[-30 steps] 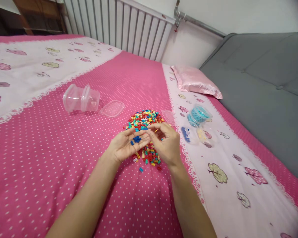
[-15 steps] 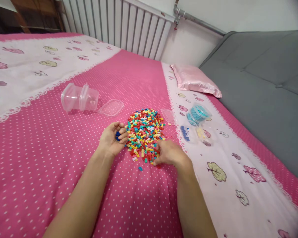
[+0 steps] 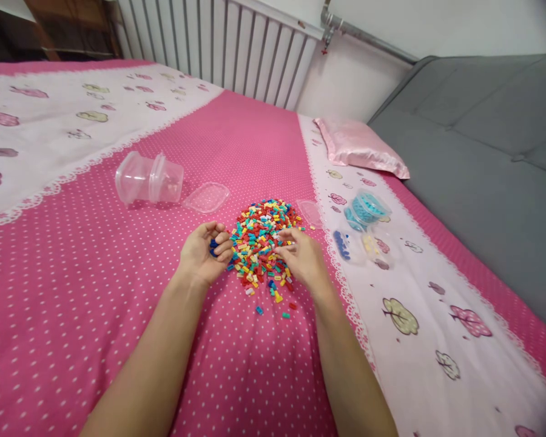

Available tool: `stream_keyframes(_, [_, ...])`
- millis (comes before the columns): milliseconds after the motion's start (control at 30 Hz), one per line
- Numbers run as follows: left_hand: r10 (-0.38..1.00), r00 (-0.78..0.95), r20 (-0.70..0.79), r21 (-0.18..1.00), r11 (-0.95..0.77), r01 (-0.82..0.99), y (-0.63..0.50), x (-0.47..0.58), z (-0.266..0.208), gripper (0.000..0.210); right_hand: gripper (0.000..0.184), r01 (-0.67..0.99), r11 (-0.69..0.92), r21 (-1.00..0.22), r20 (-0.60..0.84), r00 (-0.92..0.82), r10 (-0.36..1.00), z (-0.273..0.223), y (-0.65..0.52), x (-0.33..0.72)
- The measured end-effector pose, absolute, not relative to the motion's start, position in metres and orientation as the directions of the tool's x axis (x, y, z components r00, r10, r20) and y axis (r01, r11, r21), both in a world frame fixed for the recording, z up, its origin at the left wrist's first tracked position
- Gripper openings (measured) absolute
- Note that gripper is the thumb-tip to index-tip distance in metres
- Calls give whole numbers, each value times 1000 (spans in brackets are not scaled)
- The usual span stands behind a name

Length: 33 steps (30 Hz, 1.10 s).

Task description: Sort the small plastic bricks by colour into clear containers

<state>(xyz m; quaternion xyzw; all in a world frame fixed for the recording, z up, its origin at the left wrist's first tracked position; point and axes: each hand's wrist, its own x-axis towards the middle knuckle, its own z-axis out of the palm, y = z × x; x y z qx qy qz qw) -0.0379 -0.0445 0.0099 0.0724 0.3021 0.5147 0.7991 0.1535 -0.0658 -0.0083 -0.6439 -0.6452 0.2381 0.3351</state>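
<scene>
A mixed heap of small toy building bricks (image 3: 259,233) in red, yellow, teal, white and blue lies on the pink dotted bedspread. At its left edge, my left hand (image 3: 204,252) is turned palm up with curled fingers, closed around several dark blue bricks (image 3: 213,246). My right hand (image 3: 300,255) hovers over the heap's right side, thumb and forefinger apart; no brick shows between them. A few loose bricks, among them a blue brick (image 3: 259,310) and a green brick (image 3: 286,315), lie in front of the heap.
Clear plastic tubs (image 3: 148,179) lie on their side at left, beside a clear lid (image 3: 207,197). Another lid (image 3: 309,212) is behind the heap. At right stand a tub of teal bricks (image 3: 366,209) and containers with blue bricks (image 3: 341,244) and yellow bricks (image 3: 372,246). A pillow (image 3: 361,149) lies farther back.
My right hand has moved up and left from the heap's near right edge, its fingers now over the bricks. Several bricks at the front have spread toward me. My left hand stays closed on the blue bricks.
</scene>
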Motion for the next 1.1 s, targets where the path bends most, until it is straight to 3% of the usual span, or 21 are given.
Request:
stream_keyframes(133, [858,285,-426,398,461,-793,-44,-38,11,24,21,752,19,-659,105,68,992,5,-74,167])
stream_keyframes(300, [860,275,-431,406,457,-792,-43,-39,10,23,7,900,-12,-435,-139,-53,989,13,-86,161])
stream_keyframes(400, [864,285,-415,421,460,-782,-43,-39,9,24,22,960,-20,-278,-234,-48,971,10,-89,147])
stream_keyframes(500, [863,289,-415,415,462,-784,-43,-38,10,24,21,987,-12,-158,-234,-26,972,3,-88,136])
stream_keyframes(600, [859,281,-427,400,459,-793,-44,-38,11,23,10,993,1,-120,-205,-26,978,-1,-88,131])
stream_keyframes(833, [860,258,-440,401,445,-801,-44,-36,10,24,8,988,3,-156,-124,-22,992,3,-89,135])
stream_keyframes(967, [847,272,-457,450,485,-750,-46,-29,10,23,11,922,2,-388,-41,-20,999,13,-84,150])
stream_keyframes(1100, [820,343,-458,477,552,-684,-53,-16,12,22,12,768,107,-632,171,4,985,26,-87,155])
